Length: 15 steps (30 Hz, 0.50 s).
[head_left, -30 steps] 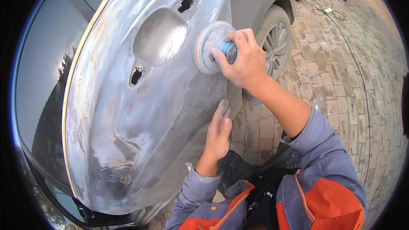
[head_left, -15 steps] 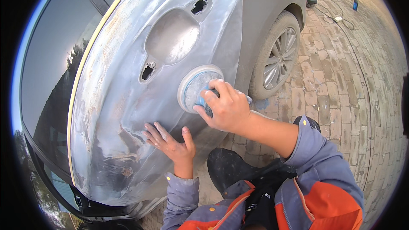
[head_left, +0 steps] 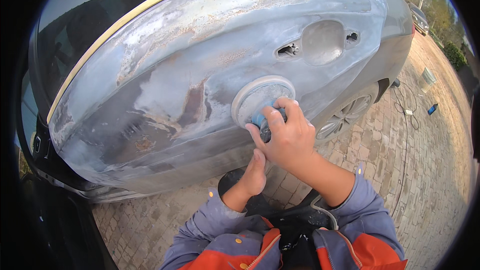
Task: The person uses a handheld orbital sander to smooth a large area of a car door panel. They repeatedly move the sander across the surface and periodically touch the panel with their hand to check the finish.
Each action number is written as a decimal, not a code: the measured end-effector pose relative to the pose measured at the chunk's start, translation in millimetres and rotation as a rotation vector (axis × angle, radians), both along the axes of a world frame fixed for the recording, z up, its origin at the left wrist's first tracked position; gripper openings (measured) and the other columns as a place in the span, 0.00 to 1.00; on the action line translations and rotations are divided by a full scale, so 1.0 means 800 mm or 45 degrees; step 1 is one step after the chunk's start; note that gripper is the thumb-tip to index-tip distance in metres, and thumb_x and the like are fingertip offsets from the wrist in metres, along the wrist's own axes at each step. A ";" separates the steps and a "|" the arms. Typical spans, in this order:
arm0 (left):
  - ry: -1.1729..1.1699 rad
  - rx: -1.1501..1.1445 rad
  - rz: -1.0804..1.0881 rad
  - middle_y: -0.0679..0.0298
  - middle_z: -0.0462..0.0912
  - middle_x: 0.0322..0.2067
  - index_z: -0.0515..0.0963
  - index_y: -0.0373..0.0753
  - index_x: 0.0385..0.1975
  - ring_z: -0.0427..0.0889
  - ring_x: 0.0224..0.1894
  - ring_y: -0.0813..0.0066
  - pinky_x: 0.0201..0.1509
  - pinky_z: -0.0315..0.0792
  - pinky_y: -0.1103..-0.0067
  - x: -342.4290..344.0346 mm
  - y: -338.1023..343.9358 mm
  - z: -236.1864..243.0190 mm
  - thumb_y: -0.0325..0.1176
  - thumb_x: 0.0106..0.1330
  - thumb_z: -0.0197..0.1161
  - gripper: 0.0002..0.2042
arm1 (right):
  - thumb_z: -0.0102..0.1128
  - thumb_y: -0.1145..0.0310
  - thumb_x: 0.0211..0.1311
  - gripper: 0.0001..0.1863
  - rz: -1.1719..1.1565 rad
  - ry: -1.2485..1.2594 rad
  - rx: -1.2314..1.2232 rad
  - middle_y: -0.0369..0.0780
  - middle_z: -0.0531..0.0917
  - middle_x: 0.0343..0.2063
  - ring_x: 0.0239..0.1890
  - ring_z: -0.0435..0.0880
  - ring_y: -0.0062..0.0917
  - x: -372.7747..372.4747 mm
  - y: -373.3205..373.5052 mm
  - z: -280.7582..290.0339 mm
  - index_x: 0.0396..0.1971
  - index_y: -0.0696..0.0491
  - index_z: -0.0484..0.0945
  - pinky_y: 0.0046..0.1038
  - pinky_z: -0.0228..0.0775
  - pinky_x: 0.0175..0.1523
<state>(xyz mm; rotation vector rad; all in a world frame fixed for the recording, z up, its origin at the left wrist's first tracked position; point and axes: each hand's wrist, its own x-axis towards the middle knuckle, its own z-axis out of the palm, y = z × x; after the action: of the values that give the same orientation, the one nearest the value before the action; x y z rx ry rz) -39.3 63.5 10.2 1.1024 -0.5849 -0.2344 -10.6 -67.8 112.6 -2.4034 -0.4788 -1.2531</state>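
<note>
My right hand (head_left: 292, 137) is wrapped round the body of a round disc sander (head_left: 263, 95), its fingers on the blue and dark grip. The wide pale pad lies against a car door (head_left: 175, 90) below the handle recess (head_left: 322, 43). Grey filler, bare metal and brownish rust patches show on the sanded door. My left hand (head_left: 252, 176) is just below the right wrist, seen side-on; most of its fingers are hidden, so what it touches is unclear.
Yellow tape (head_left: 127, 12) edges the window. To the right are a wheel (head_left: 345, 117) and brick paving (head_left: 370, 165). A cable (head_left: 406, 155) runs along it, near a clear bucket (head_left: 427, 80) and a small blue bottle (head_left: 433, 109). Another car (head_left: 419, 19) stands farther off.
My view has swung so the door lies more level and its handle recess appears farther right. My left hand has left the door panel and come up beside the right hand, which still holds the sander.
</note>
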 end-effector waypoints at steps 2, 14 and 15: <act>0.140 -0.224 -0.084 0.56 0.53 0.84 0.45 0.39 0.86 0.56 0.85 0.60 0.86 0.54 0.61 0.001 -0.009 0.014 0.65 0.86 0.25 0.40 | 0.81 0.56 0.53 0.23 0.073 -0.063 -0.096 0.43 0.81 0.50 0.40 0.86 0.36 -0.006 0.012 0.000 0.47 0.47 0.85 0.34 0.81 0.32; 0.141 -0.410 -0.311 0.54 0.62 0.79 0.48 0.32 0.84 0.62 0.82 0.66 0.84 0.60 0.67 0.036 -0.039 0.136 0.66 0.86 0.26 0.43 | 0.80 0.60 0.54 0.25 -0.045 0.106 -0.078 0.44 0.78 0.47 0.42 0.89 0.42 0.007 -0.013 0.084 0.50 0.53 0.81 0.40 0.80 0.30; 0.166 -0.467 -0.364 0.55 0.62 0.79 0.49 0.32 0.83 0.62 0.82 0.66 0.84 0.60 0.68 0.039 -0.041 0.143 0.64 0.88 0.27 0.41 | 0.79 0.62 0.55 0.24 -0.051 0.063 -0.064 0.46 0.78 0.48 0.40 0.89 0.44 0.009 -0.014 0.090 0.49 0.54 0.81 0.41 0.80 0.29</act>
<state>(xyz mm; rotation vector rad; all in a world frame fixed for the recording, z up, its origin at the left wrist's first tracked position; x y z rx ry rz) -7.9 30.7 124.7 0.6425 -0.6386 -0.4254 -3.0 -78.8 184.8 -2.4916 -0.4551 -1.2084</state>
